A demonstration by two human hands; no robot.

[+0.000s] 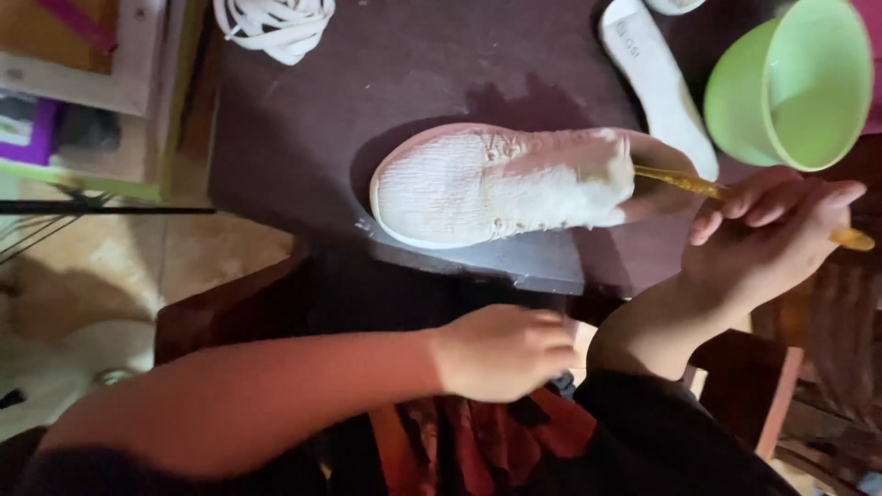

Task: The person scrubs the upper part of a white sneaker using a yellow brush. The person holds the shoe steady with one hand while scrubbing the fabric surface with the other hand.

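Note:
A pale pink knit shoe (496, 184) lies on its side on a dark table (386, 73), covered in white foam near its opening. My right hand (772, 234) grips a yellow translucent brush handle (684, 182) whose head is at the shoe's opening. My left hand (505, 351) rests low in my lap, fingers curled against red cloth (478, 441); whether it holds anything is hidden.
A light green plastic bowl (795, 83) stands tilted at the right, above my right hand. A white insole (657, 83) lies behind the shoe. White laces (276, 23) sit bunched at the table's far edge. Wooden chair parts (220, 308) and tiled floor are at left.

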